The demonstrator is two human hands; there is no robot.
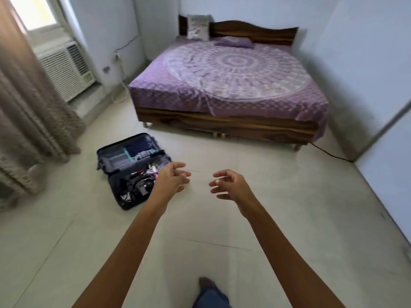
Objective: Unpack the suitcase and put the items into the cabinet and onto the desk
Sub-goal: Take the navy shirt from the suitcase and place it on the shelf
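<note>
Open suitcase (133,170) on floor (266,196), empty hands.

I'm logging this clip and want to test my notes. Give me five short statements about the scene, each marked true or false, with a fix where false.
1. The suitcase lies open on the floor. True.
2. The left hand grips a garment. False: it holds nothing, and its fingers are loosely curled.
3. The right hand holds nothing. True.
4. The bed has a green cover. False: the cover is purple with a round white pattern.
5. The suitcase is empty. False: folded items and dark cables lie in it.
</note>
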